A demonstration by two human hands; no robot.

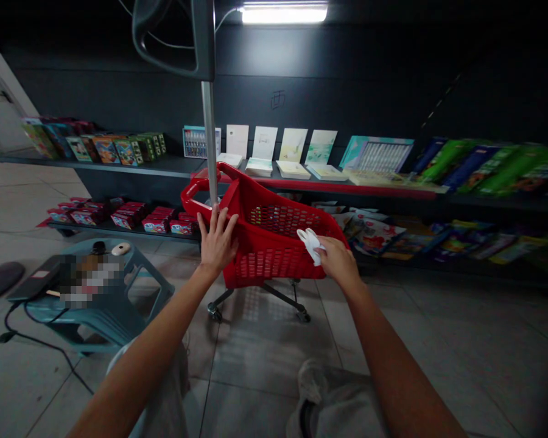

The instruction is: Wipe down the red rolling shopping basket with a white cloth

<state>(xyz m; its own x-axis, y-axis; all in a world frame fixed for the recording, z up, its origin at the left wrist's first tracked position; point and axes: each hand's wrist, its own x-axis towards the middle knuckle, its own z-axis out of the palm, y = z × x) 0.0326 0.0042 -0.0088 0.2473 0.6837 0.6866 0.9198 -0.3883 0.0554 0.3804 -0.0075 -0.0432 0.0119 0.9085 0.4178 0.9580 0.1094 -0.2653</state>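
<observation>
A red plastic shopping cart (274, 243) on small wheels stands on the tiled floor in front of me, with a metal pole handle (209, 146) rising from its left side. My left hand (217, 240) lies flat and open against the cart's left wall, fingers spread. My right hand (337, 258) is closed on a crumpled white cloth (311, 242) and presses it to the cart's right rim.
A teal plastic stool (132, 298) with a dark device and cables stands at the left. Dark shelves (173, 165) along the back wall carry books, boxes and colourful packs. My knees show at the bottom. Tiled floor lies open at the right.
</observation>
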